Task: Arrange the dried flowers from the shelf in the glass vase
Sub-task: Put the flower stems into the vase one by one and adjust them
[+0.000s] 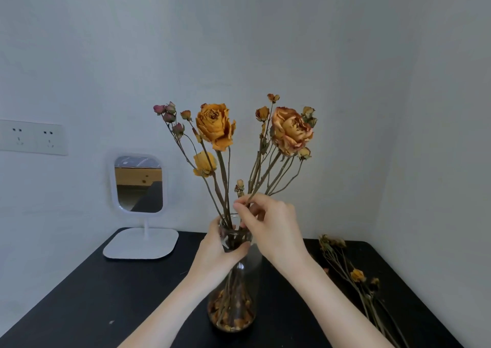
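Observation:
A clear glass vase (233, 302) stands on the black shelf top (106, 302), with dry petals lying in its bottom. Several dried flowers (215, 125) rise out of its neck: orange roses, small pink buds at the left, a peach rose (291, 129) at the right. My left hand (221, 249) is wrapped around the vase neck. Just above the rim, my right hand (268, 222) pinches the stems of the right-hand bunch. More dried flower stems (356, 276) lie flat on the shelf to the right.
A white stand mirror (139, 185) sits at the back left on its flat base (140, 242). Wall sockets (33, 137) are at the left. White walls close in behind and on the right.

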